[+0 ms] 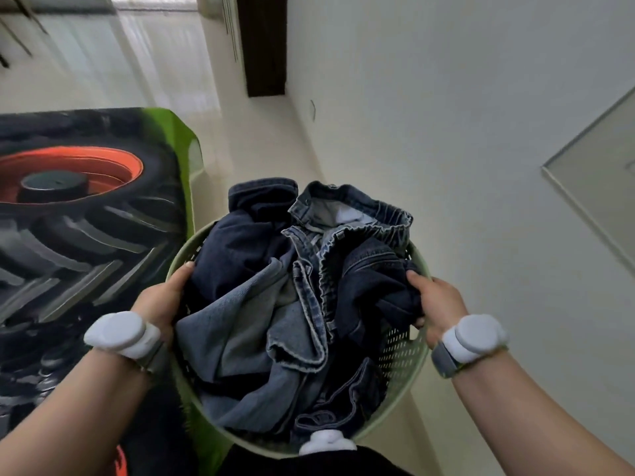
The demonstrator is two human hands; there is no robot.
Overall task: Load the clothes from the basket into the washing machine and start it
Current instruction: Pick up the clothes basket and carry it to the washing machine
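Left hand (161,300): curled over basket (395,352) rim, for carrying.
Right hand (439,304): gripping opposite rim, perhaps pinning jeans (371,269) too.

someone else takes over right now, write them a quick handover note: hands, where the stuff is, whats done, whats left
Left hand: grips the left rim of the basket.
Right hand: grips the right rim, thumb on the dark denim.
Things: the green basket is held between both hands, heaped with denim clothes. The washing machine is not in view. A tyre-print cover lies to the left.
Done: basket picked up, still full.
Left: find the machine, load all the clothes, start it.
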